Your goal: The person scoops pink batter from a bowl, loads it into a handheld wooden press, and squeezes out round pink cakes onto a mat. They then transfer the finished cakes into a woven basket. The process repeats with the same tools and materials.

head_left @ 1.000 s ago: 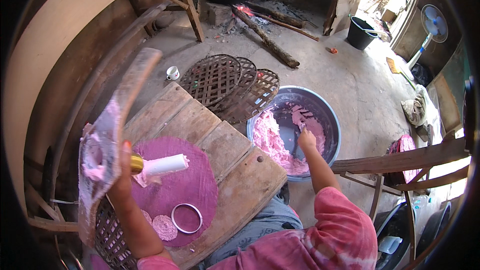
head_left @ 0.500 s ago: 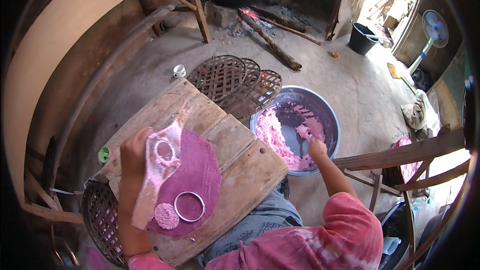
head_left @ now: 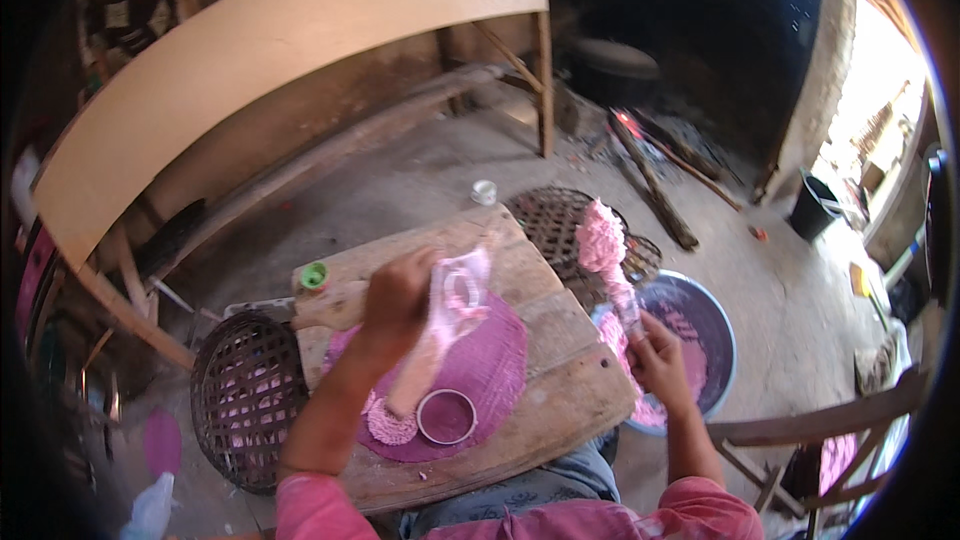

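My left hand (head_left: 400, 290) is closed around a flat wooden paddle-like tool (head_left: 415, 375) with a round opening, smeared with pink dough. Its lower end reaches down to a round cake of pink strands (head_left: 388, 428); whether they touch is unclear. Beside that cake, a metal ring (head_left: 447, 444) lies on a round purple sheet (head_left: 500, 350) on the wooden table (head_left: 580, 380). My right hand (head_left: 658, 355) grips the handle of a dough-coated spoon (head_left: 625, 305). A big lump of pink dough (head_left: 601, 237) hides the spoon's head. Below it, a blue-grey basin (head_left: 730, 340) holds more dough.
Lattice-woven trays (head_left: 545, 210) lie past the table; a woven basket (head_left: 245, 340) stands at its left. A green-rimmed cup (head_left: 314, 277) sits on the table, a white cup (head_left: 484, 192) beyond. Burning logs (head_left: 650, 180) lie far off. A wooden chair (head_left: 820, 425) is at right.
My right hand has risen from inside the basin, bringing up the spoon with a lump of dough. My left hand still grips the wooden tool. The view has swung left.
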A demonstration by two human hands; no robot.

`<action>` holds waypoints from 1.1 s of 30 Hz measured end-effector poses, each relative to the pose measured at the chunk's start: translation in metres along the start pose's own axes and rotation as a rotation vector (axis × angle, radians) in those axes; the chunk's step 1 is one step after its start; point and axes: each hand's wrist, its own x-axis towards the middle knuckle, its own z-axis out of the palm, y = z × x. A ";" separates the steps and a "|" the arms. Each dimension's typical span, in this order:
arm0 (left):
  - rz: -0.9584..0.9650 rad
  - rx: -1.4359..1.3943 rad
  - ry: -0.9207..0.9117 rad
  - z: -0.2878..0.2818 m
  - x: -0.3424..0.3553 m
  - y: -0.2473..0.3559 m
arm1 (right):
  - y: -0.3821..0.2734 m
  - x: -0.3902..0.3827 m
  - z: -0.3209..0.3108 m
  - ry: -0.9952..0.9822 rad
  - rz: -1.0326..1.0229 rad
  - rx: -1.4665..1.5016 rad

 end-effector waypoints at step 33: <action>-0.236 0.192 0.136 -0.097 -0.024 0.007 | -0.218 0.025 0.144 -0.437 -1.516 -1.654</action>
